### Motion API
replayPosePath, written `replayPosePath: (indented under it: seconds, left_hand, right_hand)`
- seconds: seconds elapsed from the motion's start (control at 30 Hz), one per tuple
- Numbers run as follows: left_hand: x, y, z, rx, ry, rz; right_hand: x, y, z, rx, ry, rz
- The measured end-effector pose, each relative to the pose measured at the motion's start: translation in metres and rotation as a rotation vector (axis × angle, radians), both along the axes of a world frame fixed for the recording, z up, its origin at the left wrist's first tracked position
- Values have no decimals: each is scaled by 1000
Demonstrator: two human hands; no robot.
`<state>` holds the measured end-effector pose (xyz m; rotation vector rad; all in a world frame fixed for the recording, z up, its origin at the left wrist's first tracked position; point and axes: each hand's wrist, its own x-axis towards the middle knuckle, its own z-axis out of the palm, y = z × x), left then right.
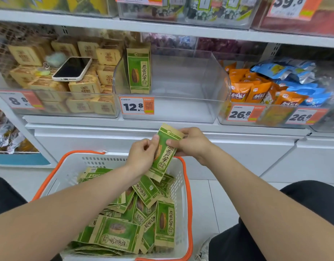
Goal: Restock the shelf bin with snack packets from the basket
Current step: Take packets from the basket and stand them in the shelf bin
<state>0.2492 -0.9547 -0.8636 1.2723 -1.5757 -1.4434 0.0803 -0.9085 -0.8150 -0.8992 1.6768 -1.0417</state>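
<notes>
I am in the middle of moving one packet [165, 153] from the basket [188, 204] to the clear bin [181, 81]. My left hand [143, 153] and right hand [190, 146] both pinch it, above the basket and below the shelf. Its long side runs up and down, leaning a bit right, top end toward the bin. Next I should lift it and stand it beside the standing packet [138, 70] in there.

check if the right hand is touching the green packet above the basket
Touching. The head view shows the right hand pinching the green packet near its upper edge, thumb across the front.
</notes>
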Motion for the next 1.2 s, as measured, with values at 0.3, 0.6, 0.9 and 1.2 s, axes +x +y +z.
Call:
replayPosePath:
  seconds: [0.3,0.6,0.9,1.2]
  left_hand:
    - [-6,-20,64,-235,133,105]
    - [-2,-49,122,-608,-13,231]
    - [6,-84,167,-613,-163,231]
    - [15,-128,162,-748,-578,229]
  right_hand:
    - [26,-6,41,-374,-79,-224]
    - [49,-35,78,-472,-100,-242]
    - [59,-83,124,-397,-23,-262]
    - [30,-152,114,-325,-205,-406]
